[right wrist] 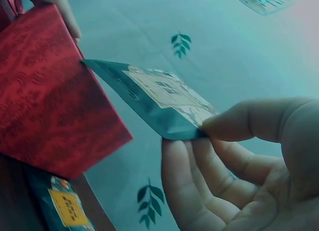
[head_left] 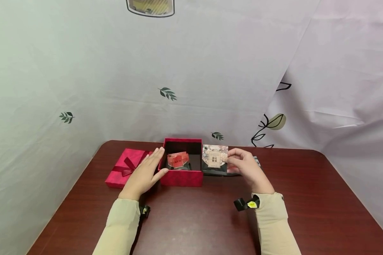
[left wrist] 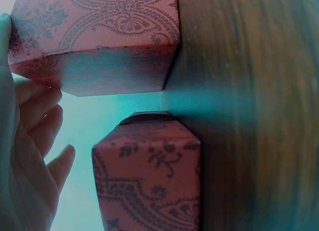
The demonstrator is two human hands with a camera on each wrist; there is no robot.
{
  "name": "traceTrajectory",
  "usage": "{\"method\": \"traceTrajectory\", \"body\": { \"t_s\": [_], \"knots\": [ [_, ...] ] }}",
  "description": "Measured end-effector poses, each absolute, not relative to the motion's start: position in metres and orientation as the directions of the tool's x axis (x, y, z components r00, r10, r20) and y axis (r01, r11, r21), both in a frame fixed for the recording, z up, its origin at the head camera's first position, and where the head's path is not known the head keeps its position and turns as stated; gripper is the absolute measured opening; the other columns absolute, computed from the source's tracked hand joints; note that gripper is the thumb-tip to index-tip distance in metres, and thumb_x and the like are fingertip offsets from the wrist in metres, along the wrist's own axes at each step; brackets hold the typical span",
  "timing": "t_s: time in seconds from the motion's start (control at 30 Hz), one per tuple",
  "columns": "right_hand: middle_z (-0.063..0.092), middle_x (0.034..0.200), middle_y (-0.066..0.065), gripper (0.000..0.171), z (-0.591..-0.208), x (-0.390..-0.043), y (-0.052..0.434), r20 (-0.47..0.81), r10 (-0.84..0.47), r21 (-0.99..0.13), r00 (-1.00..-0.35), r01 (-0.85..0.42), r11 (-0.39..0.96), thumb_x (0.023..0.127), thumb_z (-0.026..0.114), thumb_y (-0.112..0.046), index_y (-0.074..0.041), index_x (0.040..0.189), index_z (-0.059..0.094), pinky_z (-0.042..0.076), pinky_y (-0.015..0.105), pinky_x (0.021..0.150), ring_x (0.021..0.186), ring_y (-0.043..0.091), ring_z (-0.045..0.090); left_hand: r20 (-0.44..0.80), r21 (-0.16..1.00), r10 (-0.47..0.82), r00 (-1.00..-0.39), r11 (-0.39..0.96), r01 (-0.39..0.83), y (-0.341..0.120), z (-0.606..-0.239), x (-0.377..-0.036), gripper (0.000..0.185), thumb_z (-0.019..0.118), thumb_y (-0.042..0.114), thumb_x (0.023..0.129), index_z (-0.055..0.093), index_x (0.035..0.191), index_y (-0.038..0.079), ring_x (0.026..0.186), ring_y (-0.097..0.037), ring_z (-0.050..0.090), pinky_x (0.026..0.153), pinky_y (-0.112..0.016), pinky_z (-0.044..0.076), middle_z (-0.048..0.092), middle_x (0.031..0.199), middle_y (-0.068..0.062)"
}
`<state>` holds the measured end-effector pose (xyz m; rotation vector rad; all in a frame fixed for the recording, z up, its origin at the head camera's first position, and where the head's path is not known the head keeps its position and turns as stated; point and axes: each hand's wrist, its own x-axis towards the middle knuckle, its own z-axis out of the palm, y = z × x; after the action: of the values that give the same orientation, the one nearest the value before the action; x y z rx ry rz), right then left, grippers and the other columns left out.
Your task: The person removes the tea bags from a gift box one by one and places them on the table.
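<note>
Two hands work mid-frame: the flat left hand [head_left: 144,173] steadies a square patterned red box [head_left: 182,177]. The right hand [head_left: 246,166] pinches a glossy flat sachet [head_left: 215,160] beside it.

Head view looks down; wrist views close; all share red box [head_left: 181,166].

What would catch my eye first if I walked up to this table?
Probably the open red box at the middle of the dark wooden table, with a small packet inside. The left hand rests flat against its side, while the right hand pinches a patterned sachet just beside it. The bowed red lid lies left.
</note>
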<state>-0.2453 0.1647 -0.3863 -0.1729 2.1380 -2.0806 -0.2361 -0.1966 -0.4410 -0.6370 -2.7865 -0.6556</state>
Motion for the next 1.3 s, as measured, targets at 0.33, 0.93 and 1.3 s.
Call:
{"method": "traceTrajectory", "body": {
  "t_s": [0.33,0.93,1.3],
  "knots": [
    [0.063,0.082,0.004,0.015,-0.385,-0.246,0.189,-0.060,-0.244,-0.991,-0.968,0.028,0.134,0.094,0.061,-0.001,0.009,0.104,0.054,0.063,0.032,0.068,0.066,0.015,0.066,0.286,0.374,0.361,-0.888,0.811,0.450,-0.196,-0.441,-0.236,0.079,0.061,0.045,0.099,0.030,0.159,0.004,0.152,-0.034,0.026,0.123,-0.054,0.021,0.029,0.164,-0.015],
    [0.063,0.076,0.007,0.016,-0.411,-0.257,0.192,-0.214,-0.374,-0.929,-0.903,0.070,0.363,0.087,0.061,0.005,0.008,0.102,0.056,0.063,0.036,0.064,0.066,0.017,0.064,0.276,0.374,0.363,-0.890,0.813,0.447,-0.195,-0.440,-0.236,0.079,0.062,0.045,0.099,0.030,0.159,0.004,0.152,-0.033,0.024,0.123,-0.054,0.021,0.029,0.165,-0.015],
    [0.062,0.074,0.009,0.016,-0.427,-0.259,0.185,-0.298,-0.411,-0.913,-0.862,0.131,0.387,0.083,0.064,0.005,0.006,0.098,0.058,0.063,0.037,0.065,0.064,0.017,0.067,0.278,0.376,0.364,-0.889,0.811,0.449,-0.195,-0.440,-0.237,0.079,0.062,0.044,0.099,0.030,0.159,0.004,0.152,-0.033,0.024,0.123,-0.053,0.020,0.029,0.164,-0.015]
  ]
}}
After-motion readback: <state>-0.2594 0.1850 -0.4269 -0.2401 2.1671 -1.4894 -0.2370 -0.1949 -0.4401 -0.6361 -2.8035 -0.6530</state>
